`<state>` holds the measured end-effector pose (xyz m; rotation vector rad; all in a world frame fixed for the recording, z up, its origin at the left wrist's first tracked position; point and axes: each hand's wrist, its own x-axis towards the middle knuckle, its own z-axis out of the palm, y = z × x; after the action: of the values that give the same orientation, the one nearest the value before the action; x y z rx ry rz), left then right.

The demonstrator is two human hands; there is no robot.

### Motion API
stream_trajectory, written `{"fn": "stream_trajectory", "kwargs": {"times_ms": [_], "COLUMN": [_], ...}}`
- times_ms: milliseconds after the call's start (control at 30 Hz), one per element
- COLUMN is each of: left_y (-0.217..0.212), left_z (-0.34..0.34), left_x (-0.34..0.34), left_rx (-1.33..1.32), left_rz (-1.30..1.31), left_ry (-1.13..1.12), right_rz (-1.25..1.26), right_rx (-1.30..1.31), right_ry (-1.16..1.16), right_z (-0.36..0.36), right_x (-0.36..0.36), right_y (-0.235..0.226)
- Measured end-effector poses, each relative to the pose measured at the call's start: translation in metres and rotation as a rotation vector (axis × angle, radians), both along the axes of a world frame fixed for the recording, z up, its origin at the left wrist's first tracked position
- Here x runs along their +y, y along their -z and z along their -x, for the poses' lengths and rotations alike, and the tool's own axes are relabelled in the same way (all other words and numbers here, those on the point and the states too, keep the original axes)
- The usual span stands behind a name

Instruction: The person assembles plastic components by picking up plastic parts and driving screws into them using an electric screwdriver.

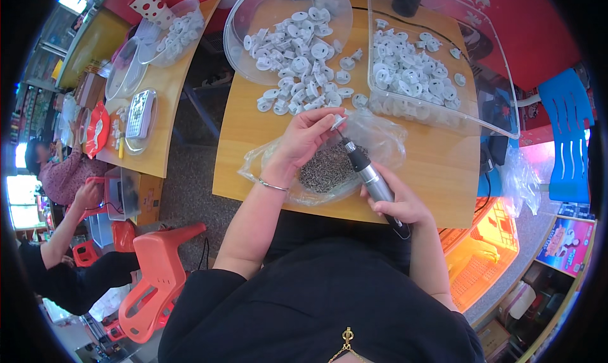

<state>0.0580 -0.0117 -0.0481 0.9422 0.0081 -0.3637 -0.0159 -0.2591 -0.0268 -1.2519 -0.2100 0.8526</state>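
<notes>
Currently, left hand (304, 137) pinching white fitting (338, 122); right hand (404, 200) wrapped round electric screwdriver (375, 184); poster lettering (560, 241) apparently illegible.

White part (338, 122), 1 o'clock: partly hidden by the left hand (306, 138). Metal pieces (326, 170), centre: individually indistinct. Round tub (232, 37), 12 o'clock, and dark-clothed person (79, 287), 8 o'clock: cropped.

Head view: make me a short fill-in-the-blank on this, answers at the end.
The right grip holds a screwdriver coloured silver and ____.
The left grip pinches a small part coloured ____.
The round tub stands to the ____ of the rectangular bin.
The slotted chair at far right is ____.
Missing: black; white; left; blue.
</notes>
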Motion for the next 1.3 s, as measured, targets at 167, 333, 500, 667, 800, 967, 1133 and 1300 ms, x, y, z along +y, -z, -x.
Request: {"fn": "stream_trajectory", "kwargs": {"times_ms": [167, 333, 500, 667, 800, 967, 1133, 1300], "left_y": [0.0, 0.001, 0.0, 0.001, -0.005, -0.045, -0.109, -0.121], "left_z": [0.0, 0.0, 0.0, -0.001, -0.001, -0.014, -0.07, -0.063], "left_x": [0.0, 0.0, 0.0, -0.001, -0.002, -0.007, -0.042, -0.049], "left_rx": [0.011, -0.004, 0.025, 0.038, 0.009, -0.2, -0.887, -1.389], "left_rz": [-0.006, -0.014, 0.026, 0.006, -0.103, -0.245, -0.686, -0.941], "left_ry": [-0.004, 0.001, 0.013, 0.004, -0.009, -0.272, -0.504, -0.723], "right_rz": [0.031, 0.023, 0.033, 0.014, -0.017, -0.025, -0.034, -0.038], "right_rx": [0.003, -0.051, -0.047, -0.034, -0.008, 0.009, -0.022, 0.036], "right_ry": [0.001, 0.042, 0.027, 0.01, 0.037, 0.064, 0.099, 0.136], "right_z": [0.0, 0.003, 0.001, 0.0, 0.001, 0.002, 0.004, 0.002], "right_x": [0.001, 0.004, 0.002, 0.002, 0.001, 0.0, 0.003, 0.0], "right_y": [-0.001, 0.002, 0.0, -0.002, 0.001, 0.0, 0.008, 0.002]}}
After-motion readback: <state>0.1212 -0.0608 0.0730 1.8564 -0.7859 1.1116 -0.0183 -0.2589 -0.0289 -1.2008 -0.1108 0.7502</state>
